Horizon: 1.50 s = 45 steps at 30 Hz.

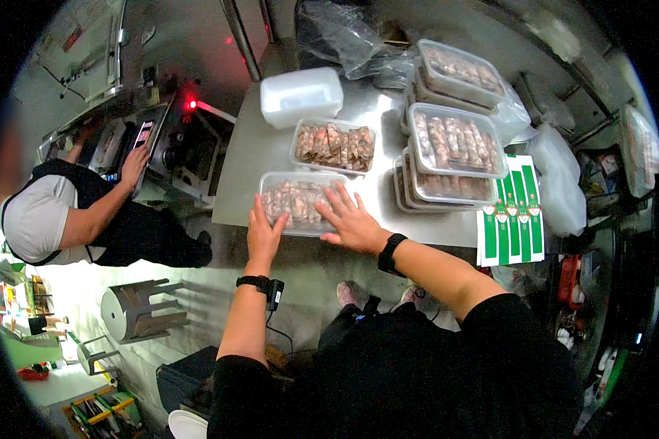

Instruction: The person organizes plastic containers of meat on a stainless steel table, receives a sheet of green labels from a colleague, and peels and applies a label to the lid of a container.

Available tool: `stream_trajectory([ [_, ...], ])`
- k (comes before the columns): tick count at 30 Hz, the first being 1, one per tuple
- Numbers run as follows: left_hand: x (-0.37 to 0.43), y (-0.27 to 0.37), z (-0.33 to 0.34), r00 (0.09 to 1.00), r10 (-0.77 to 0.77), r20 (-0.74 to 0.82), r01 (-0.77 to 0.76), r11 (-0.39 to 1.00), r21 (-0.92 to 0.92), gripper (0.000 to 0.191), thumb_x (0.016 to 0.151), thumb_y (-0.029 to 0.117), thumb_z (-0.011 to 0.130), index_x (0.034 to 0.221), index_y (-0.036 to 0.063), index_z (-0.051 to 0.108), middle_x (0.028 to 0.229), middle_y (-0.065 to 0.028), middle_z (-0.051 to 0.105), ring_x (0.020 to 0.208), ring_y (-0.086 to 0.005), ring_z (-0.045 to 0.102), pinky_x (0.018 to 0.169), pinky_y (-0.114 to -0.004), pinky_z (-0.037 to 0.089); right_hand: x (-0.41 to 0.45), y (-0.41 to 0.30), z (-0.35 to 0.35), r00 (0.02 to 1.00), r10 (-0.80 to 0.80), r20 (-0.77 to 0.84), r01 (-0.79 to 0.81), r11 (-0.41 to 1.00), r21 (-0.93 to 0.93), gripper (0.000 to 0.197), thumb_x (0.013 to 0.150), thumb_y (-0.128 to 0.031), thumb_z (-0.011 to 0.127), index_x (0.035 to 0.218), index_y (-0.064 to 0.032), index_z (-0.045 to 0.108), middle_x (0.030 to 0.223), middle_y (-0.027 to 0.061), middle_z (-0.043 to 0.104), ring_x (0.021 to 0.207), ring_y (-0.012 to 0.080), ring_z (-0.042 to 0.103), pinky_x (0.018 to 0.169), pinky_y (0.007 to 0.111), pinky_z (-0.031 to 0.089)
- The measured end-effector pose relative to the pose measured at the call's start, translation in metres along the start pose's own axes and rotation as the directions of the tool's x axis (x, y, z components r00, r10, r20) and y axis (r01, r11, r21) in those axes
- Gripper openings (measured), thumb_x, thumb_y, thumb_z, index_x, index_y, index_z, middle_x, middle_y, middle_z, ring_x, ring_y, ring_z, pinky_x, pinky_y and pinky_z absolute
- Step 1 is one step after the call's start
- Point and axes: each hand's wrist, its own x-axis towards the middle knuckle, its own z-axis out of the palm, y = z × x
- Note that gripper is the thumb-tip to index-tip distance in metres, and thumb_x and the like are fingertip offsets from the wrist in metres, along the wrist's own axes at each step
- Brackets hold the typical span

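Observation:
A clear plastic container (296, 206) of sliced, pinkish-brown food, probably frozen shrimp or meat, sits at the steel table's front edge. It appears to have a clear lid on top. My left hand (264, 233) rests at its left front corner, fingers along the side and thumb over the rim. Fingers spread, my right hand (354, 222) lies over the right part of its top. Just behind stands a similar container (334, 147) with the food uncovered. Farther back is a translucent stack of empty containers (302, 96).
Filled, lidded containers (456, 140) are stacked on the table's right, beside green-and-white printed sheets (509, 214). Clear plastic bags (351, 38) lie at the back. On the left, a person (88, 214) touches a phone (144, 133) at another counter. A grey stool (137, 310) stands on the floor.

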Motion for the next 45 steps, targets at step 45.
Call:
stream_trajectory([
  [45, 0.071, 0.252, 0.011, 0.999, 0.034, 0.020, -0.025, 0.938, -0.346, 0.040, 0.087, 0.034, 0.042, 0.111, 0.0028, 0.050, 0.092, -0.0042, 0.055, 0.081, -0.0134, 0.050, 0.067, -0.024, 0.039, -0.078, 0.203, -0.177, 0.794, 0.601, -0.089, -0.126, 0.305, 0.944, 0.052, 0.083, -0.026, 0.054, 0.124, -0.0005, 0.037, 0.106, 0.0116, 0.050, 0.093, 0.0159, 0.050, 0.061, 0.028, 0.050],
])
